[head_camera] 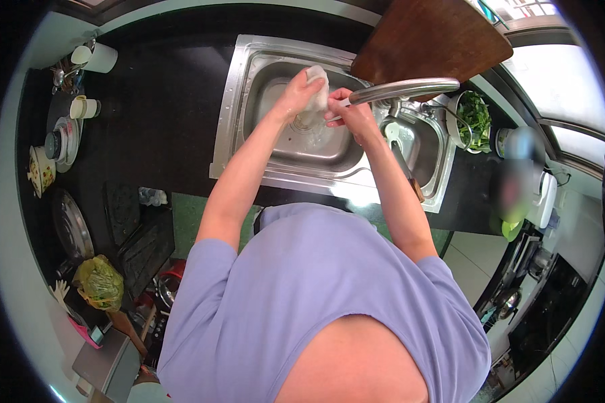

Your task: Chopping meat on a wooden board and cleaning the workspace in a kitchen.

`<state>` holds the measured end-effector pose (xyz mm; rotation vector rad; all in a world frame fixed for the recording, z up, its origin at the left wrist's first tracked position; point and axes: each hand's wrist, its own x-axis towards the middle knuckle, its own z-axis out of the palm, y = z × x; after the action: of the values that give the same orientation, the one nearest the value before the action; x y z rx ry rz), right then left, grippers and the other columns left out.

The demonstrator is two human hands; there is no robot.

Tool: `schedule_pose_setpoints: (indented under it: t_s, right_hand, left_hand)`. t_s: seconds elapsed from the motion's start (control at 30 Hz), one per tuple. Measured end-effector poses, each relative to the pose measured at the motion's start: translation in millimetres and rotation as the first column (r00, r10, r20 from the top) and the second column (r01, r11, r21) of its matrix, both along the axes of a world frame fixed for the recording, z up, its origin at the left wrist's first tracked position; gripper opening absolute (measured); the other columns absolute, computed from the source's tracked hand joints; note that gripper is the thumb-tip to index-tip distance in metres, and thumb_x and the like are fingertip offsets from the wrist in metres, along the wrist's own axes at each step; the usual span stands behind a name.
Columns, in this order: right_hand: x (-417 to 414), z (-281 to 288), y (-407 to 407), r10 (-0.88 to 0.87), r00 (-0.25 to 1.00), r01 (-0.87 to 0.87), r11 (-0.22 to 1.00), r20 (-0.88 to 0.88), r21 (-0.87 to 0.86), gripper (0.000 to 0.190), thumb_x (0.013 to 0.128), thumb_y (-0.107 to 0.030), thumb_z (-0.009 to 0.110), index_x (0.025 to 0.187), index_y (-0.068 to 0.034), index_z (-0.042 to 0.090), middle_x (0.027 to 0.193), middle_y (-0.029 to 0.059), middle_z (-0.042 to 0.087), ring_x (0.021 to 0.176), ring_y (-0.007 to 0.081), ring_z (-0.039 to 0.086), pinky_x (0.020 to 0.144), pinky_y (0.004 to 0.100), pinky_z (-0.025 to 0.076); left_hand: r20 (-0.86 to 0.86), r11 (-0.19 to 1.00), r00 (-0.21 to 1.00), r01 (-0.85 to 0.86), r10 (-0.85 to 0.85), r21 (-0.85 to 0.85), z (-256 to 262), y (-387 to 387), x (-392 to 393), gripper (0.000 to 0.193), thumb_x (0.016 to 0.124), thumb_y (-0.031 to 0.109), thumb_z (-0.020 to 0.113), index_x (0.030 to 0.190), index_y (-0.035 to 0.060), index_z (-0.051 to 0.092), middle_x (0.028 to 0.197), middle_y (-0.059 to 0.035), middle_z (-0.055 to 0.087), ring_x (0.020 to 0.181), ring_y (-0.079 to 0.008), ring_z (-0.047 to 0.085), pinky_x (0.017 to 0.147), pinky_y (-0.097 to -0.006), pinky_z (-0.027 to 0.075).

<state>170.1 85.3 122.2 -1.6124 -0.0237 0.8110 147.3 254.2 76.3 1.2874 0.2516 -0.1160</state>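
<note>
My left hand (297,95) grips a wet white cloth or pad (317,85) above the large basin of a stainless steel sink (302,156). My right hand (355,116) is beside it, fingers curled just under the tip of the chrome faucet spout (406,89). Something pale shows at those fingers, but whether it is a held thing or running water is unclear. Below the hands, water wets the basin floor around the drain. In the small basin (423,131) lie a knife with a wooden handle (416,190) and a whitish item (391,132).
A large wooden cutting board (428,45) leans behind the faucet. Right of the sink stands a pot of leafy greens (473,121). Cups (84,108), stacked plates (69,143) and a floral enamel pot (42,170) line the black countertop (161,111) at left. A yellow plastic bag (100,283) sits lower left.
</note>
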Motion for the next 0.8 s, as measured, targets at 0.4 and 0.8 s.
schedule_pose_setpoints:
  t_s: [0.4, 0.8]
  right_hand:
    - [-3.4, 8.2, 3.7, -0.046, 0.992, 0.057, 0.994, -0.116, 0.089, 0.018, 0.089, -0.016, 0.066, 0.094, -0.002, 0.056, 0.083, 0.006, 0.06, 0.068, 0.0118, 0.062, 0.058, 0.0273, 0.058]
    - [-9.8, 13.2, 3.8, 0.033, 0.999, -0.032, 0.997, -0.016, 0.076, 0.015, 0.09, -0.02, 0.065, 0.091, -0.007, 0.059, 0.083, 0.002, 0.061, 0.078, 0.0114, 0.062, 0.062, 0.0289, 0.058]
  left_hand:
    - [0.011, 0.99, 0.999, -0.034, 0.036, -0.137, 1.9, 0.8, -1.1, 0.033, 0.098, 0.02, 0.057, 0.126, 0.0028, 0.054, 0.113, -0.0056, 0.062, 0.103, -0.0133, 0.058, 0.09, -0.0285, 0.047]
    - [-0.026, 0.949, 0.997, -0.078, 0.073, -0.305, -2.0, -3.9, -6.4, 0.025, 0.098, 0.02, 0.057, 0.119, 0.0064, 0.058, 0.106, -0.0012, 0.063, 0.096, -0.0109, 0.059, 0.085, -0.0272, 0.047]
